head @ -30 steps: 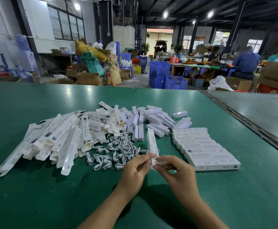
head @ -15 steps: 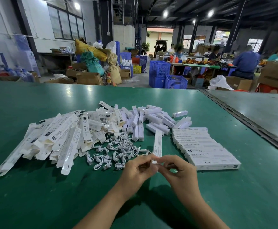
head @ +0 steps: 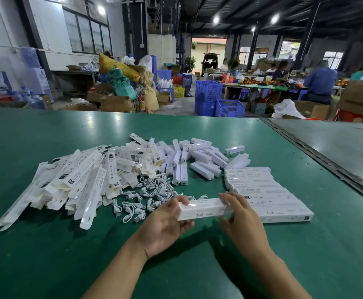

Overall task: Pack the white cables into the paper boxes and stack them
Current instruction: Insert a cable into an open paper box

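Got one long white paper box (head: 204,209) held crossways just over the green bench (head: 46,255). My left grip (head: 165,225) is curled round its left end, and my right grip (head: 241,221) has fingers over the top of the right end with the thumb under it. Right behind the box is the tangle of short white cables (head: 146,195). Just to the box's right is the neat row of packed boxes (head: 269,195). Off to the box's left is a heap of flat unfolded boxes (head: 72,180), and farther behind the box are scattered small white cartons (head: 198,160).
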`<state>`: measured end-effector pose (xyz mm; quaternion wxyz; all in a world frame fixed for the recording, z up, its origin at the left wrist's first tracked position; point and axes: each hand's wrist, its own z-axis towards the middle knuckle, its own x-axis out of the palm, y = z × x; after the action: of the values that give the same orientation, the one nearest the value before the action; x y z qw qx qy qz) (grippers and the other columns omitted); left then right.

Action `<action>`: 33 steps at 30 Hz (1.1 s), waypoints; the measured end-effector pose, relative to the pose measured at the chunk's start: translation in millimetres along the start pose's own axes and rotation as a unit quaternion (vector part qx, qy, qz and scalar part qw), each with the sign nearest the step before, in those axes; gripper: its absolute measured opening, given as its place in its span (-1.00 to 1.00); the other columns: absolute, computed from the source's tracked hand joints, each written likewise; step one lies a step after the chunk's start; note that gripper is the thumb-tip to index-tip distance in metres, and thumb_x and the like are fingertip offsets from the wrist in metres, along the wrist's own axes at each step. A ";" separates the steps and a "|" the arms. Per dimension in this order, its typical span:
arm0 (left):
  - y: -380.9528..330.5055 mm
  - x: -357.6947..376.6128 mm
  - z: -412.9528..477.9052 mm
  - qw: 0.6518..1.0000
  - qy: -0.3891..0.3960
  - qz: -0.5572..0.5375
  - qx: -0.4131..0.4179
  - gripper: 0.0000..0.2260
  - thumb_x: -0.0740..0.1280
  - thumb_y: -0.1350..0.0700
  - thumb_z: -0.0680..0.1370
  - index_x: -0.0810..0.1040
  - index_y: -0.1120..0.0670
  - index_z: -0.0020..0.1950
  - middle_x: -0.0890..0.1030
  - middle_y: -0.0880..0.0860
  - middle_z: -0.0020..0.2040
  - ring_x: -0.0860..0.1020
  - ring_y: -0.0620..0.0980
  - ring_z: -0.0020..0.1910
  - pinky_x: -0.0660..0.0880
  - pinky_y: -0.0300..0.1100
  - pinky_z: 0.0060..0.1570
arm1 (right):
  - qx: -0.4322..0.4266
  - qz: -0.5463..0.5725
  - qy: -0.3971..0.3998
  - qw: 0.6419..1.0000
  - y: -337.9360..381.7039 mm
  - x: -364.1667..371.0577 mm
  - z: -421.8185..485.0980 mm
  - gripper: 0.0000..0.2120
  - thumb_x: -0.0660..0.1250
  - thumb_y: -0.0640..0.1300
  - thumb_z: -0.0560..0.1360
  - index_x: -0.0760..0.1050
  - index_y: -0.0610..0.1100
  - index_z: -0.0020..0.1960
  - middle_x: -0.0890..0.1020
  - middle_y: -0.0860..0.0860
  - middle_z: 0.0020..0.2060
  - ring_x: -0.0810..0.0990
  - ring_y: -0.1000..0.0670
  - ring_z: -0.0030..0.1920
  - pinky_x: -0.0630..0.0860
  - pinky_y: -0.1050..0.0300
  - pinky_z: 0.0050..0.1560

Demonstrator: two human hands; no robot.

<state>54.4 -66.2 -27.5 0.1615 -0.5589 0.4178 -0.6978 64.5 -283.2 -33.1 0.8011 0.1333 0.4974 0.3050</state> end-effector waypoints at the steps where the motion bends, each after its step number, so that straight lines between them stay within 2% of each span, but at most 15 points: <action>1: -1.7 -2.2 -0.2 1.000 0.003 -0.018 0.000 -0.64 0.67 -0.01 0.25 0.64 0.14 -0.14 0.64 0.22 0.05 0.61 0.14 -0.01 0.62 -0.11 -0.07 | 0.007 -0.010 -0.005 1.000 -3.3 -1.4 1.1 -0.48 0.51 -0.26 0.37 0.54 0.01 0.29 0.50 0.14 0.30 0.59 0.00 -0.11 0.54 0.08 -0.05; 4: -2.3 -9.1 1.0 0.999 0.006 -0.048 0.020 -0.54 0.71 -0.03 0.18 0.68 0.15 -0.07 0.63 0.19 0.00 0.60 0.03 -0.16 0.62 -0.15 -0.15 | -0.008 0.014 -0.023 1.000 -7.3 -1.8 2.1 -0.55 0.54 -0.22 0.38 0.60 -0.01 0.24 0.60 0.13 0.19 0.54 0.10 -0.24 0.53 0.14 -0.09; 6: -1.0 -10.2 0.8 0.998 0.036 -0.038 0.029 -0.45 0.70 -0.06 0.19 0.68 0.08 0.10 0.62 0.18 0.07 0.58 0.04 -0.06 0.60 -0.16 -0.13 | -0.031 0.048 -0.013 0.998 -5.8 0.9 0.8 -0.55 0.56 -0.23 0.37 0.61 -0.03 0.23 0.62 0.12 0.14 0.45 0.27 -0.33 0.52 0.25 -0.07; 7: -0.3 -10.2 0.5 0.997 0.058 -0.028 0.031 -0.39 0.69 -0.07 0.20 0.65 0.04 0.20 0.60 0.18 0.12 0.56 0.07 0.03 0.59 -0.15 -0.10 | -0.041 0.061 -0.011 0.997 -4.3 2.7 0.0 -0.54 0.56 -0.25 0.36 0.61 -0.04 0.23 0.62 0.12 0.12 0.46 0.29 -0.34 0.48 0.35 -0.07; 9: 0.1 -10.6 -0.7 0.995 0.096 -0.005 0.032 -0.28 0.69 -0.05 0.21 0.56 -0.01 0.33 0.57 0.15 0.22 0.52 0.09 0.13 0.56 -0.12 -0.05 | -0.055 0.070 -0.016 0.996 -1.0 5.6 -1.2 -0.54 0.57 -0.27 0.34 0.62 -0.04 0.21 0.63 0.14 0.08 0.48 0.34 -0.28 0.39 0.52 -0.09; 12: 3.3 -8.4 -2.0 0.993 0.111 0.029 0.015 -0.27 0.65 0.08 0.27 0.50 -0.02 0.41 0.60 0.07 0.20 0.52 -0.01 0.03 0.54 -0.13 0.01 | -0.072 0.076 -0.022 0.994 4.8 8.0 -3.2 -0.57 0.56 -0.22 0.37 0.62 -0.04 0.22 0.64 0.17 0.06 0.50 0.37 -0.24 0.43 0.48 -0.08; 15: 10.3 -4.4 0.1 0.990 0.070 0.123 0.027 -0.45 0.59 0.16 0.39 0.55 0.06 0.35 0.67 0.05 0.07 0.61 -0.05 0.02 0.54 -0.20 0.03 | -0.084 0.054 0.006 0.995 12.2 11.3 -6.6 -0.57 0.53 -0.16 0.40 0.60 0.03 0.25 0.67 0.14 0.04 0.61 0.20 -0.13 0.58 0.21 -0.04; 18: 15.0 1.4 3.8 0.970 -0.004 0.229 0.083 -0.70 0.54 0.10 0.40 0.67 0.05 0.12 0.69 0.14 0.05 0.64 0.08 0.10 0.55 -0.16 0.09 | -0.079 0.013 0.038 0.996 18.9 14.2 -7.6 -0.56 0.45 0.00 0.47 0.52 0.12 0.33 0.68 0.13 0.03 0.64 0.07 -0.13 0.59 0.07 -0.09; 19: 14.7 2.3 5.0 0.968 -0.032 0.228 0.098 -0.73 0.54 0.07 0.38 0.69 0.06 0.05 0.70 0.15 0.02 0.65 0.10 0.05 0.56 -0.16 0.04 | -0.076 0.007 0.035 0.996 20.1 14.6 -8.1 -0.56 0.43 0.07 0.48 0.51 0.11 0.34 0.67 0.15 0.07 0.64 0.09 -0.14 0.58 0.07 -0.09; 21: 13.1 1.5 8.4 0.974 -0.089 0.165 0.123 -0.79 0.55 0.08 0.37 0.70 0.12 -0.05 0.68 0.16 -0.07 0.63 0.08 -0.12 0.58 -0.16 -0.09 | -0.072 0.023 0.003 0.997 22.8 15.6 -9.4 -0.58 0.34 0.19 0.50 0.54 0.07 0.30 0.64 0.21 0.07 0.52 0.29 -0.28 0.54 0.14 -0.15; 23: 9.8 -2.1 12.9 0.974 -0.160 0.085 0.136 -0.78 0.47 0.13 0.39 0.63 0.22 -0.04 0.65 0.18 -0.12 0.63 0.09 -0.16 0.62 -0.12 -0.13 | -0.044 0.078 -0.046 0.995 24.8 18.7 -8.4 -0.60 0.21 0.25 0.53 0.58 0.04 0.20 0.62 0.26 -0.05 0.43 0.28 -0.42 0.42 0.21 -0.24; 26: 1.4 -8.2 17.2 0.968 -0.195 0.003 0.157 -0.81 0.39 0.21 0.41 0.53 0.26 -0.04 0.67 0.18 -0.17 0.67 0.09 -0.20 0.66 -0.13 -0.19 | 0.027 0.126 -0.097 0.987 18.5 30.2 7.4 -0.76 0.23 0.11 0.59 0.60 0.01 0.06 0.53 0.25 -0.25 0.48 0.12 -0.38 0.36 0.21 -0.29; 28: -3.1 -9.8 19.1 0.970 -0.191 -0.028 0.149 -0.83 0.38 0.26 0.40 0.51 0.29 -0.05 0.67 0.19 -0.20 0.67 0.08 -0.23 0.66 -0.13 -0.18 | 0.063 0.130 -0.080 0.986 7.1 40.3 24.5 -0.88 0.29 -0.08 0.59 0.60 -0.03 0.06 0.58 0.18 -0.17 0.52 0.16 -0.28 0.38 0.28 -0.25; 30: -5.1 -11.3 21.6 0.967 -0.203 -0.051 0.143 -0.85 0.38 0.27 0.39 0.51 0.30 -0.09 0.67 0.19 -0.24 0.68 0.07 -0.26 0.67 -0.12 -0.17 | 0.081 0.116 -0.055 0.988 -5.9 48.7 42.6 -0.84 0.29 -0.23 0.58 0.60 -0.10 0.09 0.63 0.06 -0.04 0.54 0.18 -0.17 0.38 0.33 -0.13; 33: -5.5 -14.0 25.7 0.962 -0.218 -0.072 0.148 -0.91 0.40 0.26 0.38 0.57 0.26 -0.16 0.67 0.21 -0.25 0.69 0.09 -0.27 0.66 -0.13 -0.24 | 0.080 0.056 -0.007 0.995 -20.4 61.1 69.6 -0.78 0.25 -0.30 0.57 0.60 -0.17 0.15 0.58 -0.05 0.12 0.52 -0.02 0.11 0.30 0.28 0.06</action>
<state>83.8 -63.5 -31.7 0.2789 -0.6961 0.2233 -0.6228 152.4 -254.9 -54.7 0.7730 0.2272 0.5063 0.3074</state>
